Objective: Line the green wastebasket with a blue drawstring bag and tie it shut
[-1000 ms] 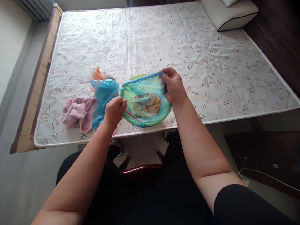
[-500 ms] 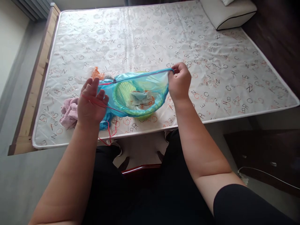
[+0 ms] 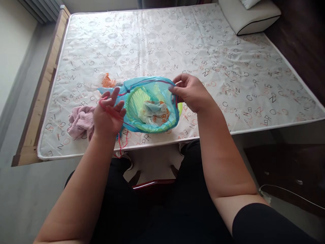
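Observation:
A blue translucent drawstring garbage bag [image 3: 149, 81] spreads over a yellow-green basket [image 3: 180, 109]. Crumpled white and orange wrappers [image 3: 154, 112] lie inside it. My left hand [image 3: 109, 117], palm up with fingers half curled and apart, holds the bag's red drawstring [image 3: 103, 103], which loops round the fingers and runs to the bag's rim. At the bag's right side, thumb and fingers of my right hand [image 3: 189, 91] are closed on the rim. More of the red string hangs below my left hand, past the mattress edge.
A pink cloth [image 3: 81, 122] lies left of my left hand. Behind that hand are clear and orange plastic wrappers [image 3: 108, 81]. All rest on a letter-printed mattress [image 3: 162, 44] with a wooden bed frame [image 3: 42, 88] at left. A white cushion block [image 3: 254, 17] sits far right.
My right hand has come left and its grip on the rim has shifted. The stretched rim has slackened and now sits closer round the basket. My left hand has shifted slightly right, string still looped.

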Demonstrator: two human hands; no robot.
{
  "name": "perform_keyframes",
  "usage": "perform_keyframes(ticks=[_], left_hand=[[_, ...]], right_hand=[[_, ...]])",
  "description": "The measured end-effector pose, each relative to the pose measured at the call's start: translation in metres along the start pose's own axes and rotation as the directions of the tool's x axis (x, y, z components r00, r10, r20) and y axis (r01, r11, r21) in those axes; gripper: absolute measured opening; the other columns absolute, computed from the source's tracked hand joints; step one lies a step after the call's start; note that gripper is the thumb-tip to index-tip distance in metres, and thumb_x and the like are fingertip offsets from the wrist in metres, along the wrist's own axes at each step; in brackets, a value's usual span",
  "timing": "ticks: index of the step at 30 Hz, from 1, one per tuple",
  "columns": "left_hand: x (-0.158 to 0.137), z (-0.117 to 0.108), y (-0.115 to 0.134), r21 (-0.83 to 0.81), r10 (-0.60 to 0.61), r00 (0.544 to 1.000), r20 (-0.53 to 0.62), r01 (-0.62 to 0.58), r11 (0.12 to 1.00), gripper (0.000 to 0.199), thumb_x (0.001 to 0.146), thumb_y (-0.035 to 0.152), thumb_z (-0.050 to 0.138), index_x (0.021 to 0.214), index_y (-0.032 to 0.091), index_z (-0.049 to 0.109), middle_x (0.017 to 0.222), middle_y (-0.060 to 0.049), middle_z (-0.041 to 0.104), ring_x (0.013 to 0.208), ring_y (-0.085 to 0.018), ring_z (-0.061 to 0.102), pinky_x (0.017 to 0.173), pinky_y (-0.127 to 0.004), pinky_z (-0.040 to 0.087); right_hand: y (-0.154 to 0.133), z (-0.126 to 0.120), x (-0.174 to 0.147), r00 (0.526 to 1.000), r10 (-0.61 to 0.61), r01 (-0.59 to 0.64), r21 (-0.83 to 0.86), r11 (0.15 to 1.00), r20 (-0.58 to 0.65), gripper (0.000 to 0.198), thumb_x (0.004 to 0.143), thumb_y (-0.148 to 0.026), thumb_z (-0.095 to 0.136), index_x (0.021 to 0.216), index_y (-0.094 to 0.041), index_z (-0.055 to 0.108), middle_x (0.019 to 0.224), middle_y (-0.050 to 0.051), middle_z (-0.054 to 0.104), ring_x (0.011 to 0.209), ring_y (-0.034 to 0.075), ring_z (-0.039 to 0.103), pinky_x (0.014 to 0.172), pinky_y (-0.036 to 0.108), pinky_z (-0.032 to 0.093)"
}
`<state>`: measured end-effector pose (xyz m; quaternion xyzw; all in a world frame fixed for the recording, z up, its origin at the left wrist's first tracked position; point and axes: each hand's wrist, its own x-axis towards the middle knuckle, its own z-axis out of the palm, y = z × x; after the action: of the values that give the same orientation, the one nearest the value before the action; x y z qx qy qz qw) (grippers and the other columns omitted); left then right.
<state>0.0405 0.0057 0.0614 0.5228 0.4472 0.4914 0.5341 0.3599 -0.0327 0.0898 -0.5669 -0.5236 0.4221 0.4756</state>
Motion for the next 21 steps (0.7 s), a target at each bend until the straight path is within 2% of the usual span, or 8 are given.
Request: perform_keyframes(ticks=[4, 7, 10, 13, 16, 21], left_hand=[[-0.023, 0.038, 0.014, -0.177, -0.089, 0.994, -0.070, 0.075, 0.981, 0.031, 0.089, 0.051, 0.062, 0.112, 0.030, 0.058, 0.117, -0.004, 0.079, 0.066, -0.017, 0.070, 0.051, -0.030, 0.051], [-0.037, 0.060, 0.018, -0.139, -0.012, 1.000, 0.014, 0.014, 0.990, 0.030, 0.093, 0.053, 0.059, 0.106, 0.026, 0.062, 0.102, -0.006, 0.078, 0.063, -0.018, 0.070, 0.052, -0.031, 0.054], [-0.044, 0.075, 0.018, -0.094, 0.024, 0.997, 0.071, -0.017, 0.995, 0.033, 0.095, 0.054, 0.059, 0.097, 0.023, 0.067, 0.097, -0.006, 0.076, 0.062, -0.015, 0.069, 0.051, -0.027, 0.054], [-0.046, 0.084, 0.013, -0.001, 0.055, 0.998, 0.043, -0.055, 0.998, 0.033, 0.094, 0.055, 0.070, 0.095, 0.021, 0.070, 0.089, -0.004, 0.074, 0.060, -0.011, 0.066, 0.049, -0.022, 0.052], [-0.046, 0.088, 0.006, 0.095, 0.106, 0.993, 0.043, -0.110, 0.989, 0.038, 0.087, 0.056, 0.083, 0.092, 0.021, 0.070, 0.083, -0.001, 0.071, 0.060, -0.011, 0.065, 0.051, -0.021, 0.053], [-0.044, 0.087, -0.004, 0.208, 0.157, 0.985, 0.075, -0.169, 0.963, 0.037, 0.080, 0.047, 0.092, 0.092, 0.021, 0.069, 0.092, -0.001, 0.073, 0.067, -0.011, 0.070, 0.059, -0.022, 0.058]], right_hand=[[-0.009, 0.008, -0.006, 0.983, 0.125, -0.147, 0.169, 0.975, 0.131, 0.051, 0.080, -0.060, 0.092, 0.099, -0.025, 0.060, 0.081, 0.000, 0.065, 0.070, 0.017, 0.069, 0.056, 0.030, 0.063], [-0.018, 0.016, -0.012, 0.970, 0.140, -0.189, 0.255, 0.948, 0.200, 0.053, 0.075, -0.059, 0.096, 0.096, -0.024, 0.062, 0.085, 0.001, 0.067, 0.074, 0.017, 0.072, 0.059, 0.030, 0.066], [-0.021, 0.024, -0.015, 0.953, 0.138, -0.217, 0.293, 0.931, 0.268, 0.055, 0.068, -0.055, 0.100, 0.096, -0.023, 0.065, 0.090, 0.002, 0.070, 0.083, 0.018, 0.074, 0.067, 0.031, 0.069], [-0.018, 0.033, -0.017, 0.942, 0.128, -0.225, 0.301, 0.927, 0.310, 0.053, 0.066, -0.051, 0.102, 0.095, -0.023, 0.068, 0.091, 0.001, 0.072, 0.087, 0.017, 0.074, 0.070, 0.030, 0.069], [-0.014, 0.040, -0.017, 0.941, 0.125, -0.220, 0.288, 0.932, 0.315, 0.048, 0.068, -0.047, 0.101, 0.094, -0.022, 0.069, 0.090, 0.003, 0.073, 0.086, 0.018, 0.074, 0.068, 0.030, 0.067], [-0.010, 0.042, -0.016, 0.954, 0.133, -0.203, 0.251, 0.947, 0.270, 0.040, 0.073, -0.042, 0.098, 0.091, -0.022, 0.069, 0.086, 0.004, 0.074, 0.080, 0.019, 0.074, 0.064, 0.032, 0.066]])
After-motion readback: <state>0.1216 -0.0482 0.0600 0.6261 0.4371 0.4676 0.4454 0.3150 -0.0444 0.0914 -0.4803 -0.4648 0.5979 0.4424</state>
